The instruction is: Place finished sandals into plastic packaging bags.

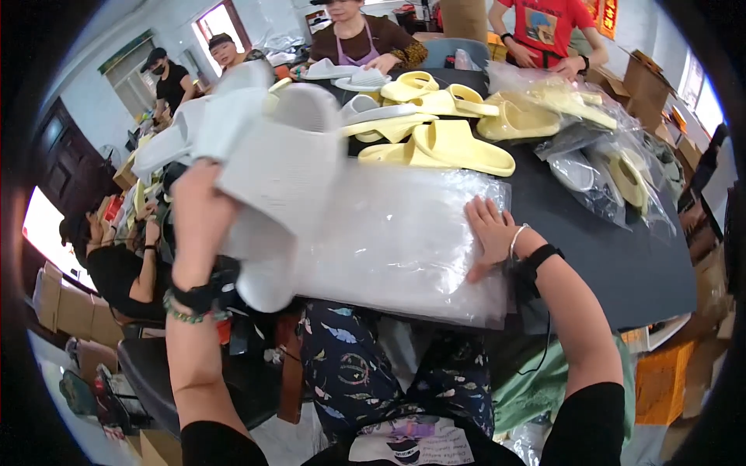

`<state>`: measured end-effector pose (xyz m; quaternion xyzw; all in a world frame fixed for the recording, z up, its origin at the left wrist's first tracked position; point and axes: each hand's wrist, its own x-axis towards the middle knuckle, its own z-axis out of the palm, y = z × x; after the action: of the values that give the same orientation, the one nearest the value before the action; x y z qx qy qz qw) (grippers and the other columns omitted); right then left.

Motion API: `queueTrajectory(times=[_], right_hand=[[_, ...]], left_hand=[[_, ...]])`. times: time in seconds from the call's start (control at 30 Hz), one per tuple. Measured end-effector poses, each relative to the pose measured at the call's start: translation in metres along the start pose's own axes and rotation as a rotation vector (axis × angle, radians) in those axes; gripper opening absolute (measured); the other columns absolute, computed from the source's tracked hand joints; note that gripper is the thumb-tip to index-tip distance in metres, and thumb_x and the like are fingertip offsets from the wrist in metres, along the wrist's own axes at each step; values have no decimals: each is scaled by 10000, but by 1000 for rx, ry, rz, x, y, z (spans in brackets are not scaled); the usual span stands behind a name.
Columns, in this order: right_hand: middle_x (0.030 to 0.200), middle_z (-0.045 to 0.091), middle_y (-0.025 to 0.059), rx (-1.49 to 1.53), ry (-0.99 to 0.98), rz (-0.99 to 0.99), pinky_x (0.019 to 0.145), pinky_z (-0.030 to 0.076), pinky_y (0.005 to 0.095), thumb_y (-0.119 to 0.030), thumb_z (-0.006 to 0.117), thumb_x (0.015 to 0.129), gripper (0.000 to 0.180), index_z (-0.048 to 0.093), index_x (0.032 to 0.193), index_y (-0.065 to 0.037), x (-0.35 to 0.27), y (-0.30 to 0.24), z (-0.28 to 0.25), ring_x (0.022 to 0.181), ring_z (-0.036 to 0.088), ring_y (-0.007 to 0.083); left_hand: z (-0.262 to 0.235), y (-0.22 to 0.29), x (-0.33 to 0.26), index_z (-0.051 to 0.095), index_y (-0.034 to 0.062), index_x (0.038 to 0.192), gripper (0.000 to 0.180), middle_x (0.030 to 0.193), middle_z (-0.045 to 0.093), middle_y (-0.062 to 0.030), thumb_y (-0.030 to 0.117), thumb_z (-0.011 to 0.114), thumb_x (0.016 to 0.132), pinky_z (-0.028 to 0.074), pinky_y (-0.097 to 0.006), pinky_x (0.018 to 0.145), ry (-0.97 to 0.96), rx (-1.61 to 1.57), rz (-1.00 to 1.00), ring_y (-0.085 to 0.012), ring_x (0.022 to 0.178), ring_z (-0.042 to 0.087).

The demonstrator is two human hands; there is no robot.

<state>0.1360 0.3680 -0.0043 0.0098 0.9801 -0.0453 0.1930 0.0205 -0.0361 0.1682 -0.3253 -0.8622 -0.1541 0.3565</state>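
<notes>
Left hand (203, 216) grasping grey slippers (289, 155); right hand (491, 237), grip released, palm flat on clear plastic bags (381, 241). Best press bags evenly, clasp slippers firmly.

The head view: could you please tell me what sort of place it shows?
Probably a footwear packing workshop: yellow slippers and clear plastic bags on the table, with cardboard boxes nearby.

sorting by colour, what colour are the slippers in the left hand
Pale grey: the slippers in the left hand show best in the head view.
</notes>
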Motion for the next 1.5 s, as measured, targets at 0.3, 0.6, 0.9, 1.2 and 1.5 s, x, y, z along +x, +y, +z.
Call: queueTrajectory(times=[0.3, 0.6, 0.9, 1.2, 1.5], right_hand=[[1590, -30, 267, -15, -78, -14, 1159, 72, 586, -720, 827, 395, 1533, 79, 1538, -25, 10, -2, 8, 1470, -77, 433], [1599, -20, 239, -8, 7, 1, 1163, 97, 578, -717, 833, 413, 1562, -11, 1537, -35, 7, 0, 9, 1479, -36, 413], [1601, -43, 231, 36, -10, 11, 1172, 71, 557, -695, 838, 440, 1537, -15, 1537, -37, 5, 2, 7, 1482, -54, 400], [1600, -34, 236, 50, -12, 19, 1175, 75, 544, -648, 857, 443, 1525, -13, 1536, -37, 3, 0, 6, 1482, -58, 400], [1600, -25, 234, 12, -12, 35, 1175, 105, 541, -640, 865, 428, 1527, -1, 1536, -47, 2, 0, 4, 1479, -46, 412]], left_hand=[[161, 99, -14, 678, 13, 717, 128, 732, 624, -219, 131, 631, 700, 511, -465, 655, -358, -347, 200, -412, 714, 629], [198, 76, -37, 668, -8, 706, 164, 754, 642, -238, 155, 648, 706, 531, -463, 693, -609, -221, 95, -413, 739, 643], [194, -52, -44, 703, 2, 809, 221, 845, 657, -237, 206, 691, 724, 512, -481, 754, -538, -65, -162, -410, 832, 638], [147, -40, -68, 550, -12, 1213, 484, 1094, 616, -254, 255, 660, 825, 472, -476, 882, -403, -78, -239, -404, 1033, 584], [69, 21, -110, 416, -9, 1337, 880, 1153, 523, -293, 535, 754, 734, 492, -488, 876, -768, -8, -209, -470, 1026, 575]])
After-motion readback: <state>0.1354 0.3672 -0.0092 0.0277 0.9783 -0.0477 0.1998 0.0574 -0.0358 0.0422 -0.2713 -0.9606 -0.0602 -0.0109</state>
